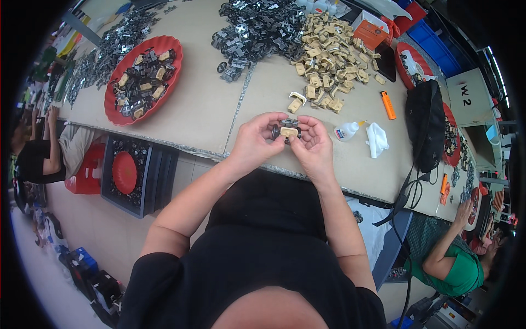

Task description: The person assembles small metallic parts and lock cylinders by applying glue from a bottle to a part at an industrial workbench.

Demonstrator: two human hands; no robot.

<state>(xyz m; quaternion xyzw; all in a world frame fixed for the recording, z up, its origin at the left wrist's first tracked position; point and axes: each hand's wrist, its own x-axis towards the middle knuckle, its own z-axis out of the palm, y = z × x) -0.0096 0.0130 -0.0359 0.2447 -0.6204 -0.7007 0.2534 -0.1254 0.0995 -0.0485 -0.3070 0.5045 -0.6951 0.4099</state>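
Observation:
Just past the table's near edge, my left hand (256, 138) and my right hand (315, 143) hold one small toy vehicle (289, 131) between their fingertips. It has a beige part on a dark chassis with black wheels. My left fingers are closed at its left side and my right fingers at its right, both thumbs at the near end. A few loose beige toy parts (296, 102) lie just beyond my hands. Right of them stands a small white squeeze bottle (346, 130), with a crumpled white tissue (377, 140) beside it.
Behind are heaps of dark toy chassis (260, 30) and beige parts (334, 55). A red scalloped tray (112, 104) of toy vehicles sits left. An orange lighter (388, 105), a black bag (424, 126) and a dark phone (386, 63) lie right. Co-workers sit at both sides.

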